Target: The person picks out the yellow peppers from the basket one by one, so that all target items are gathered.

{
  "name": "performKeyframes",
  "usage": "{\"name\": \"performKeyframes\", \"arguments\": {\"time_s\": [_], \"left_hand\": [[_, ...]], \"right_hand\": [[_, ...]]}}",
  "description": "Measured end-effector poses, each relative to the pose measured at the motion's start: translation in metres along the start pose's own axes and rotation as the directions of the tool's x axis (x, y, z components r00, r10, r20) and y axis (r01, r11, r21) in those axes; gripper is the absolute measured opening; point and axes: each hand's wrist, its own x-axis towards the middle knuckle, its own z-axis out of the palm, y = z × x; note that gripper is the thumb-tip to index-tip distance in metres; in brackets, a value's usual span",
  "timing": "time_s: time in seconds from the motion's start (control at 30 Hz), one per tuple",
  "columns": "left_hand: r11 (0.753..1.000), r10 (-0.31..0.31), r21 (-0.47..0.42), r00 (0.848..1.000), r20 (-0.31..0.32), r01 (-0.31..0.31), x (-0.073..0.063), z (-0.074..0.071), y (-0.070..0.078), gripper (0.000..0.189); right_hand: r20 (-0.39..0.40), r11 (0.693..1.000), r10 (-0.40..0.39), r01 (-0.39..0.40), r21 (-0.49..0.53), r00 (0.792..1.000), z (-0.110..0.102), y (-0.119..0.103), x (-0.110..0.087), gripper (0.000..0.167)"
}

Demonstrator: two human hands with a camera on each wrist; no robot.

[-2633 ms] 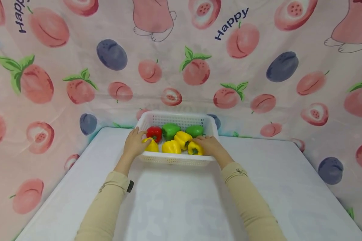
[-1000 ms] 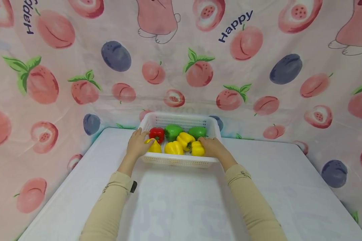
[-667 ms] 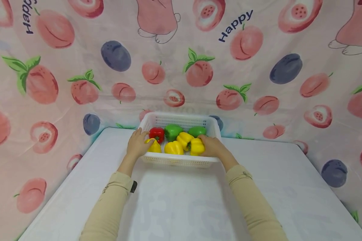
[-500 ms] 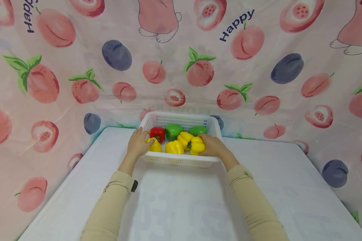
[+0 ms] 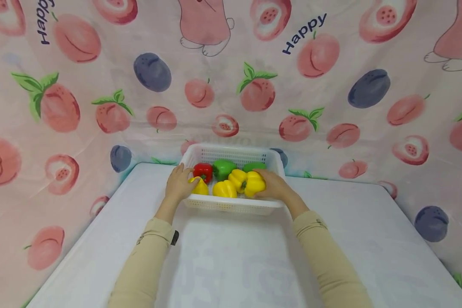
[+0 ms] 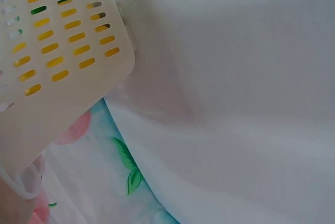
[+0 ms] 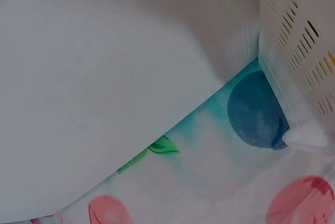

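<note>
A white perforated plastic basket (image 5: 231,205) holds several bell peppers. My left hand (image 5: 177,185) grips its left rim, with the thumb inside, over a smooth yellow piece (image 5: 201,187) that narrows upward. At the right end my right hand (image 5: 273,186) holds a yellow bell pepper (image 5: 255,185), its green stem facing left. Another yellow bell pepper (image 5: 236,177) lies right beside it, and one more yellow bell pepper (image 5: 225,189) sits at the front. Behind are a red bell pepper (image 5: 202,172) and two green ones, the right green bell pepper (image 5: 255,166) partly covered by the hand.
The basket stands at the back of a white-covered table (image 5: 231,256). Directly behind it hangs a fruit-print cloth (image 5: 223,98). In both wrist views the basket's slotted walls (image 6: 63,35) and the table's back edge show; the fingers are mostly out of sight there.
The right hand has turned the yellow bell pepper from stem-forward to stem-left and brought it against the neighbouring yellow one. The left hand has kept its place on the rim.
</note>
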Motion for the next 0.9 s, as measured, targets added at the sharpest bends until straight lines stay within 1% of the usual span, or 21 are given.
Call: {"name": "performKeyframes", "arguments": {"time_s": [0.07,0.17,0.3,0.4,0.57,0.73,0.9], "left_hand": [[1.0,-0.002,0.005,1.0,-0.006,0.002,0.001,-0.001,0.002,0.053],[1.0,-0.008,0.009,1.0,-0.005,0.008,0.0,-0.001,0.003,0.053],[1.0,-0.007,0.005,1.0,-0.001,0.007,-0.001,-0.001,0.002,0.053],[1.0,0.005,0.006,1.0,-0.005,-0.005,-0.003,-0.001,0.001,0.053],[1.0,0.014,0.013,1.0,-0.009,-0.013,-0.005,-0.001,0.001,0.052],[0.999,0.036,0.007,0.999,-0.027,-0.036,-0.003,0.0,-0.001,0.051],[0.999,0.047,-0.005,0.998,-0.03,-0.047,-0.001,0.002,-0.002,0.051]], "right_hand": [[-0.026,0.999,-0.006,0.007,0.038,1.0,-0.002,0.0,0.0,0.086],[-0.056,0.996,0.009,-0.004,0.089,0.998,-0.002,0.0,-0.001,0.088],[-0.085,0.991,0.022,-0.01,0.133,0.996,0.0,-0.003,-0.003,0.088],[-0.113,0.988,0.008,0.01,0.155,0.994,0.002,-0.008,-0.004,0.087],[-0.173,0.99,-0.017,0.042,0.137,0.985,0.006,-0.016,-0.009,0.086],[-0.25,0.993,-0.041,0.068,0.1,0.967,0.006,-0.025,-0.017,0.085],[-0.299,0.992,-0.061,0.09,0.083,0.952,0.007,-0.031,-0.024,0.084]]}}
